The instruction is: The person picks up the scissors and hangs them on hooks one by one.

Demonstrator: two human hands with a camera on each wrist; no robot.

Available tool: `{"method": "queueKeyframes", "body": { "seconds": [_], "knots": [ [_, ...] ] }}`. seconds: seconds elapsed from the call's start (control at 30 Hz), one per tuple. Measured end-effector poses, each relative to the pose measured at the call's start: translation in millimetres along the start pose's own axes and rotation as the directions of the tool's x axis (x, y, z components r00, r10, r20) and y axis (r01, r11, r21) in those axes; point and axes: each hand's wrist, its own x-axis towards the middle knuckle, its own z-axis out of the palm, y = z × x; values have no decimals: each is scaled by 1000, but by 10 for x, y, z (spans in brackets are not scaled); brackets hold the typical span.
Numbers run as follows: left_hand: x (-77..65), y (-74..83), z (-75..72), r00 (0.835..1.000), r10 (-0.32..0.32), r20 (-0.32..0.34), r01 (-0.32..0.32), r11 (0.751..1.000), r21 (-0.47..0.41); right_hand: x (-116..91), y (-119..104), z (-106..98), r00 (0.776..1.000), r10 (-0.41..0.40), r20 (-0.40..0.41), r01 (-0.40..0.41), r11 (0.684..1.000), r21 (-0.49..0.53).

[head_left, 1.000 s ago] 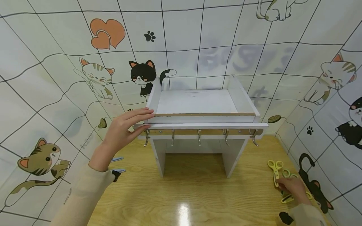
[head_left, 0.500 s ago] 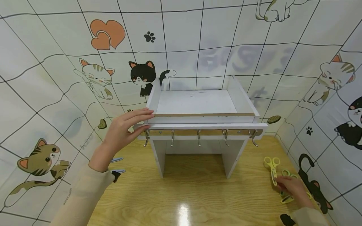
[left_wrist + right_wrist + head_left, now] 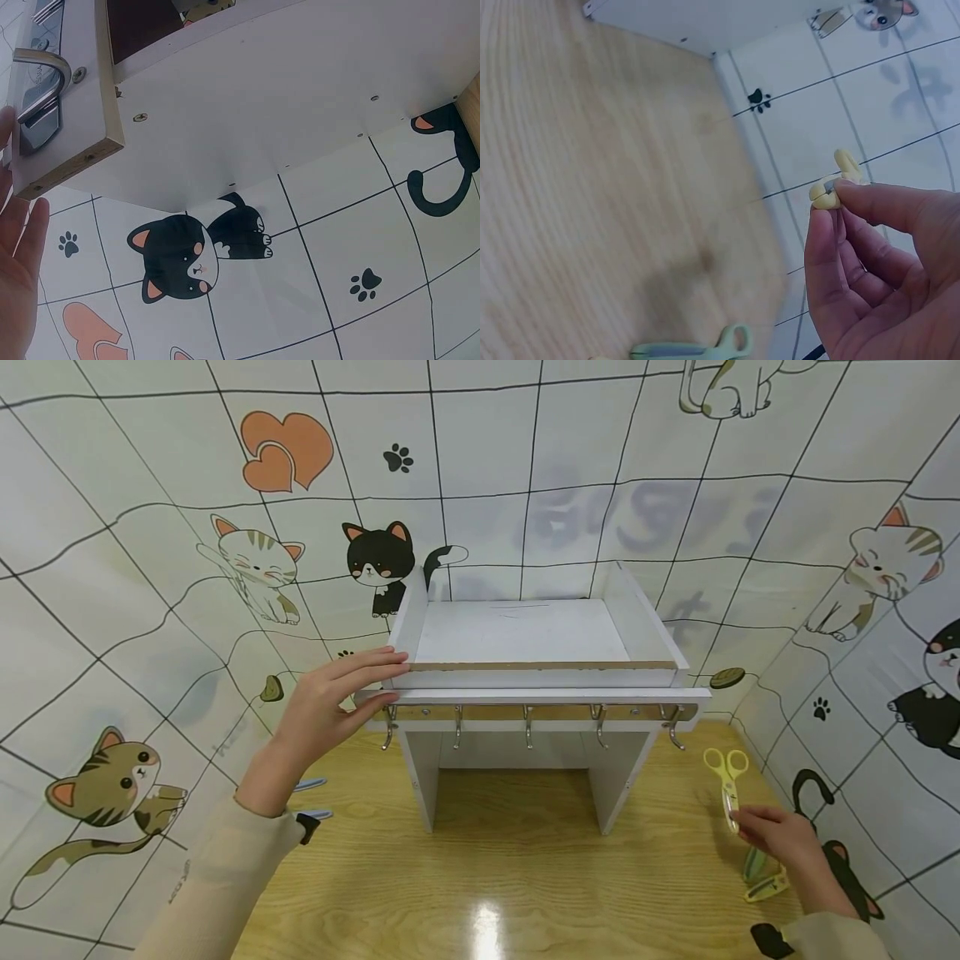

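Observation:
My right hand (image 3: 783, 847) pinches a pair of yellow scissors (image 3: 727, 789) by the blade end, handles pointing up and away, raised above the table's right side. In the right wrist view the thumb and fingertips meet on the yellow scissors (image 3: 825, 198). My left hand (image 3: 318, 697) rests on the front left corner of a white shelf unit (image 3: 525, 677), fingers extended along its upper edge and thumb lower on the ledge. Its fingers (image 3: 30, 240) show beside the hook board in the left wrist view.
Metal hooks (image 3: 528, 727) line the shelf's front. Green scissors (image 3: 682, 351) lie below my right hand, beside another yellow item (image 3: 767, 887). Two bluish items (image 3: 311, 783) lie on the wooden table (image 3: 517, 860), partly behind the left forearm. Cat-printed walls stand at back and sides.
My right hand has lifted the yellow scissors and carried them upward and away from the other items at the right. The left hand and the shelf unit have stayed put.

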Motion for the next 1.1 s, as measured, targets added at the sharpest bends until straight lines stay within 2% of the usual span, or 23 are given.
{"method": "queueKeyframes", "body": {
  "seconds": [0.3,0.5,0.63,0.83,0.97,1.1],
  "knots": [
    [-6,-13,-8,1000,13,2,-13,1000,5,-184,-301,21,994,-107,0,106,991,-76],
    [-2,-14,-12,1000,2,12,-3,1000,5,-284,-492,28,990,-139,-28,136,985,-110],
    [-2,-16,-5,1000,5,6,-5,1000,4,-355,-598,41,981,-193,-35,193,981,-10],
    [5,-4,1,1000,6,-1,-6,1000,4,-472,-768,69,965,-261,-43,263,963,56],
    [3,5,0,1000,0,-2,-1,1000,-2,-537,-879,75,958,-281,-58,285,955,83],
    [1,7,-1,1000,0,-3,0,1000,-1,-622,-976,87,939,-333,-82,337,940,50]
  ]
}}
